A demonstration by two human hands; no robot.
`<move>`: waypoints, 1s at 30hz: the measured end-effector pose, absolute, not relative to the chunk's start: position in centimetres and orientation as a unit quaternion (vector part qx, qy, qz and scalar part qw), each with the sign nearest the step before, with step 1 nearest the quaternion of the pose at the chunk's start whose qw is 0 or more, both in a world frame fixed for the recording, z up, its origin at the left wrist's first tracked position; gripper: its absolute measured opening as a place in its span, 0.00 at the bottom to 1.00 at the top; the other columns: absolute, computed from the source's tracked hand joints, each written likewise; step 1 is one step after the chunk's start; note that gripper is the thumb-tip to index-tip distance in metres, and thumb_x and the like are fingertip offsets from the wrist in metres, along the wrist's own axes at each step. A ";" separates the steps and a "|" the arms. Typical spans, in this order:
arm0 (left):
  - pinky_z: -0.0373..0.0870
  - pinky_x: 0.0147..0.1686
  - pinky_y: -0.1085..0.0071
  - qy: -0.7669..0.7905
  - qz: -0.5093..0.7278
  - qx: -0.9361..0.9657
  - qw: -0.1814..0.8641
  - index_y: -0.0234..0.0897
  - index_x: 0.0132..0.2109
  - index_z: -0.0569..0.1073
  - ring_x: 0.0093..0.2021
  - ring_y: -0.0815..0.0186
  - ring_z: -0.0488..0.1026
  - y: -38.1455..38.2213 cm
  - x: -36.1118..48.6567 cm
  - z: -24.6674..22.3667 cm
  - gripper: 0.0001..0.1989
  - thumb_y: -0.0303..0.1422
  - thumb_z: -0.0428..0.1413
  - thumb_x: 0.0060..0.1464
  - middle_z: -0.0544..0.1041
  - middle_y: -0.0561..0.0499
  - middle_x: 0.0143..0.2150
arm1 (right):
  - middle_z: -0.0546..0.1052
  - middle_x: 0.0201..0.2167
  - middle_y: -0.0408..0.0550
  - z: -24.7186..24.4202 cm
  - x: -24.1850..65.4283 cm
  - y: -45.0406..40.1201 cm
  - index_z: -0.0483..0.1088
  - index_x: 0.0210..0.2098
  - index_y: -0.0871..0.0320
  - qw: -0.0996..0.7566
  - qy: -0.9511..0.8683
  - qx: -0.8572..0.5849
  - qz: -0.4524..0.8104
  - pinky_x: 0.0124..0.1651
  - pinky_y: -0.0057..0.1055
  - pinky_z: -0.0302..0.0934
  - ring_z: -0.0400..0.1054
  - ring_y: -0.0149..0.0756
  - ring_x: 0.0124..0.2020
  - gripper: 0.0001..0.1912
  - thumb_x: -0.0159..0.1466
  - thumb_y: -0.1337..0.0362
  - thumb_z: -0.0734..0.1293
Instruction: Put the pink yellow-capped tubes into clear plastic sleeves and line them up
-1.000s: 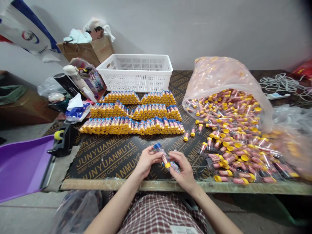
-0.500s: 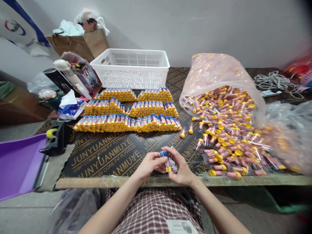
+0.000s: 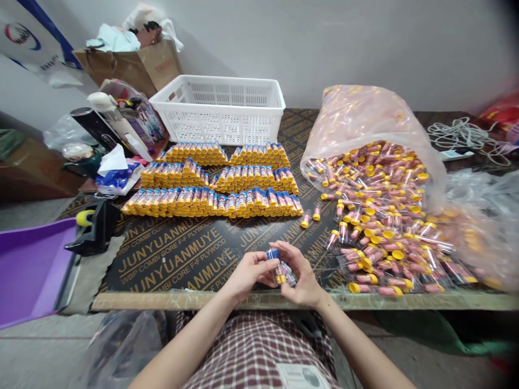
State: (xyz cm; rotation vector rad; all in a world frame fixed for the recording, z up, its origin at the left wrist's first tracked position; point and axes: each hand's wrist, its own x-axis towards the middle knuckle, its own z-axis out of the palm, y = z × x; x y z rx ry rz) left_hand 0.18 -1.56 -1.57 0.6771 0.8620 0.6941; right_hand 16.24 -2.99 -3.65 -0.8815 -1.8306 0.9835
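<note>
My left hand (image 3: 248, 269) and my right hand (image 3: 297, 274) meet above the plywood tabletop (image 3: 174, 259), both pinching an upright clear tube (image 3: 278, 266) with a blue top and yellow base. A second clear, wrapped tube (image 3: 289, 277) sits partly hidden against my right fingers. Beyond my hands lie tight rows of blue-and-yellow capped tubes (image 3: 211, 202). To the right, a spilled heap of yellow-capped tubes (image 3: 377, 227) pours from a large translucent plastic bag (image 3: 359, 113).
A white plastic basket (image 3: 217, 105) stands behind the rows. At left are a tape dispenser (image 3: 95, 227) and a purple plastic sheet (image 3: 34, 265). A cardboard box (image 3: 130, 67) and clutter sit at back left, and a coiled white cable (image 3: 466, 135) lies at back right.
My hands have drawn closer together, and the tube has gone from tilted to nearly upright between them. The view has also shifted slightly.
</note>
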 end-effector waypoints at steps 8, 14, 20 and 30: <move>0.67 0.23 0.73 0.539 0.405 0.430 0.600 0.32 0.28 0.72 0.20 0.68 0.70 4.4 -3.9 -1.3 0.18 0.43 0.64 0.37 0.75 0.48 0.22 | 0.66 0.53 0.56 -5.0 21.4 4.3 0.59 0.56 0.57 0.405 -0.700 -0.571 0.145 0.55 0.46 0.56 0.60 0.46 0.53 0.27 0.58 0.59 0.64; 0.65 0.33 0.69 0.705 0.308 0.602 0.213 0.36 0.38 0.73 0.30 0.60 0.73 12.3 -8.9 0.9 0.20 0.45 0.61 0.41 0.76 0.47 0.26 | 0.66 0.54 0.59 -8.4 27.1 10.9 0.66 0.52 0.57 0.157 -0.687 -0.709 -0.018 0.49 0.50 0.56 0.59 0.53 0.53 0.21 0.62 0.55 0.59; 0.64 0.37 0.66 0.735 0.079 0.671 0.068 0.33 0.40 0.74 0.41 0.51 0.73 15.1 -8.3 2.2 0.24 0.51 0.54 0.48 0.76 0.35 0.39 | 0.68 0.53 0.58 -8.8 27.7 10.1 0.69 0.48 0.57 0.108 -0.707 -0.699 -0.011 0.45 0.47 0.58 0.63 0.50 0.50 0.20 0.64 0.55 0.55; 0.58 0.31 0.71 0.641 0.192 0.693 0.267 0.40 0.27 0.75 0.29 0.62 0.71 5.6 -2.8 -3.0 0.13 0.45 0.56 0.49 0.76 0.48 0.27 | 0.69 0.45 0.56 -8.7 28.5 7.0 0.70 0.39 0.58 0.121 -0.709 -0.694 0.002 0.44 0.40 0.56 0.63 0.46 0.46 0.10 0.60 0.65 0.59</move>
